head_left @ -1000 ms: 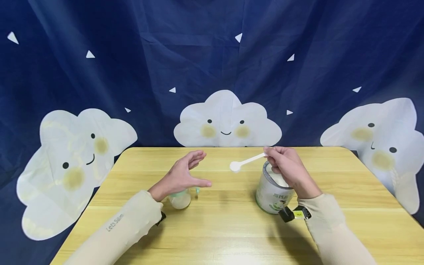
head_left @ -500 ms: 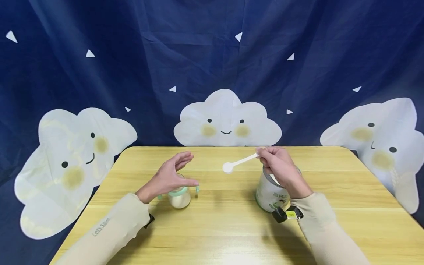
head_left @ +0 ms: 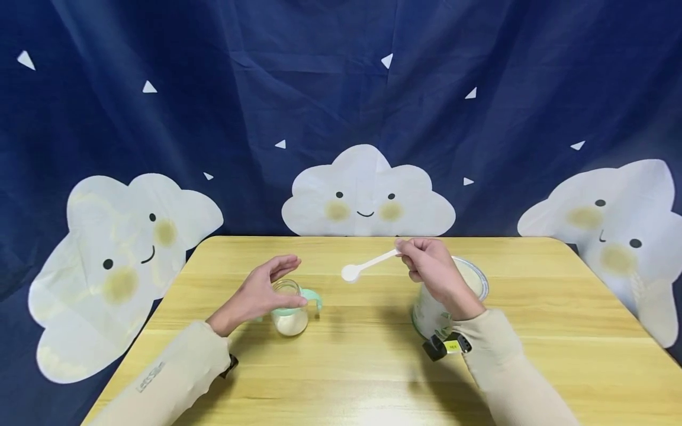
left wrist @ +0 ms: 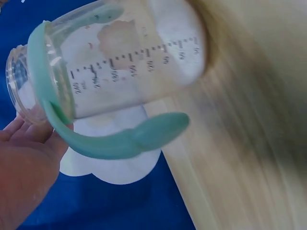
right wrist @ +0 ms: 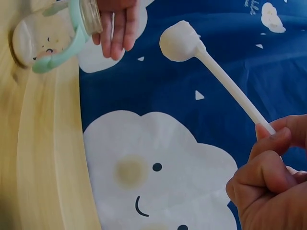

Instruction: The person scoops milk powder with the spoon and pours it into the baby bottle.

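Observation:
A clear baby bottle [head_left: 290, 322] with a mint-green collar and handles stands upright, uncapped, with white contents at its bottom; measuring marks run along its wall in the left wrist view. My left hand [head_left: 262, 293] is beside the bottle's neck, fingers extended and thumb apart; whether it touches the bottle I cannot tell. Between thumb and fingers, my right hand [head_left: 434, 269] pinches the handle end of a long white scoop [right wrist: 180, 42]. White powder is heaped in the scoop's bowl, held in the air right of the bottle. An open tin [head_left: 430, 313] of white powder stands partly behind my right hand.
Both things stand on a light wooden table [head_left: 362, 361]. Beyond its back edge hangs a dark blue curtain [head_left: 319, 89] with smiling white clouds and small white triangles.
My right hand has carried the scoop leftward from above the tin, towards the bottle. My left hand has shifted left, uncovering more of the bottle's mouth and handle.

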The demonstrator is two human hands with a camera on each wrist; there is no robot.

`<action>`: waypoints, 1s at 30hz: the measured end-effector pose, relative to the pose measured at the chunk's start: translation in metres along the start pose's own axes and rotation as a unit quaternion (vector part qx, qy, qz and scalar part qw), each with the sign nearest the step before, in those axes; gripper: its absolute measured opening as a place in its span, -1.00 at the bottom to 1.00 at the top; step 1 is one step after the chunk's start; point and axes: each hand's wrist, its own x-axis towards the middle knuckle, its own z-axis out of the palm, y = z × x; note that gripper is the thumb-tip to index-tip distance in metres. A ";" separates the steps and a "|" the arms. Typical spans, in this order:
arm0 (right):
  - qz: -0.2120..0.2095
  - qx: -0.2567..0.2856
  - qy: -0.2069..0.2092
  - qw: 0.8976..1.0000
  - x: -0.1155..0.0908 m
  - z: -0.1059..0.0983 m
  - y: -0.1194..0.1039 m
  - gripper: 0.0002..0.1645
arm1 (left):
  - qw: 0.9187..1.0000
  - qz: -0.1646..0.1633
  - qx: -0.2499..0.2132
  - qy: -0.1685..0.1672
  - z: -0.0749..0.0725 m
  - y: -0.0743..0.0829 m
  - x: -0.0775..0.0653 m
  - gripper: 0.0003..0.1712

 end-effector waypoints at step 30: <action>0.028 0.035 0.010 0.999 0.008 0.052 0.019 -0.59 | 0.998 -0.016 0.068 0.002 -0.006 -0.032 -0.020 -0.05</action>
